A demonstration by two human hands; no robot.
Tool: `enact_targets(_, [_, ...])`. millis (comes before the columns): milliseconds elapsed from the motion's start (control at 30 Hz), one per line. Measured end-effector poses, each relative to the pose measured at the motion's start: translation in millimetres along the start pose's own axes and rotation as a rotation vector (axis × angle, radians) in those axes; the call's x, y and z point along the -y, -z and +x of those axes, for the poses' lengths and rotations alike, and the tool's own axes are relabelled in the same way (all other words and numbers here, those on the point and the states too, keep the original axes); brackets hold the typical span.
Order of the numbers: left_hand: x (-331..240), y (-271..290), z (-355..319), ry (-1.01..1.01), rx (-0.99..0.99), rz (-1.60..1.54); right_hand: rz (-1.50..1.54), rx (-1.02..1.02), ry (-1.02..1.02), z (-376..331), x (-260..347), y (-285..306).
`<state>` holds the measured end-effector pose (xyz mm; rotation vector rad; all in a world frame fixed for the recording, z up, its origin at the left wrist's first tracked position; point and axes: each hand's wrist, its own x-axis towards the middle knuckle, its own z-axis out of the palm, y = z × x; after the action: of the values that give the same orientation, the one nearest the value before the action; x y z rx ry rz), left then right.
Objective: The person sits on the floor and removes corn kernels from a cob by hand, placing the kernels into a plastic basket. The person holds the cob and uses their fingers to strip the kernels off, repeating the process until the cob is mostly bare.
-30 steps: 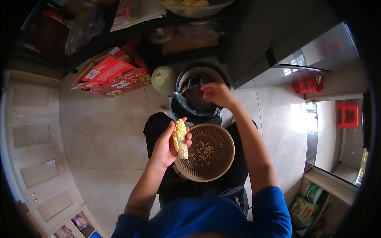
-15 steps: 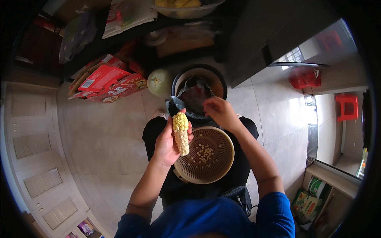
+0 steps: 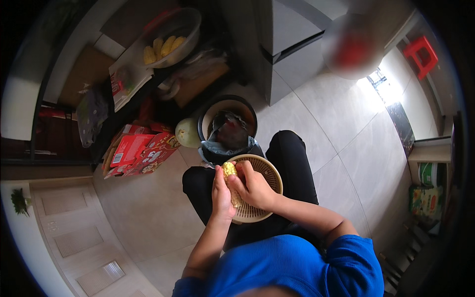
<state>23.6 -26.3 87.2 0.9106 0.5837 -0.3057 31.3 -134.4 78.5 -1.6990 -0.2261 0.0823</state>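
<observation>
Right hand (image 3: 256, 189) has come back from over the bin and now sits on the corn cob (image 3: 230, 184); half a second ago it was out over the black bin (image 3: 228, 129). View has also swung, so more counter shows up top.

Head view: left hand (image 3: 222, 195) is clamped round the cob from the left, cob roughly upright over the woven basket (image 3: 262, 190) on the lap. Right-hand fingers are closed on the cob's upper part, thumb pressing near the top (kernels mostly hidden by the hands, can't tell how bare it is).

Doing it well, my read: keep the cob above the basket centre, push rows off with the thumb, rotate with the left.

Packages: red flat cartons (image 3: 141, 153) stacked on the floor left of the bin, rectangular, red with white patches. Pale green round melon (image 3: 188, 132) touches the bin's left side. Bowl of yellow cobs (image 3: 170, 42) on the counter. Green bags (image 3: 426, 200) at the right wall.
</observation>
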Motion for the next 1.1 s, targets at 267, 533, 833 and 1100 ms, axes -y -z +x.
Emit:
enact_targets(267, [20.3, -0.1, -8.2, 0.003, -0.127, 0.04, -0.129, 0.038, -0.051, -25.1, -9.6, -3.4])
enact_targets(533, [12.8, 8.0, -7.5, -0.118, -0.005, -0.017, 0.098, 0.254, -0.188, -15.3, -2.6, 23.6])
enact_targets(833, [-21.0, 2.3, -27.6, -0.296, 0.298, 0.45, 0.745, 0.123, -0.407, 2.5, 5.1, 64.3])
enact_targets(1100, [-18.0, -4.0, -39.1, 0.04, 0.348, 0.276, 0.794, 0.288, -0.332, 1.0, 11.3, 62.0])
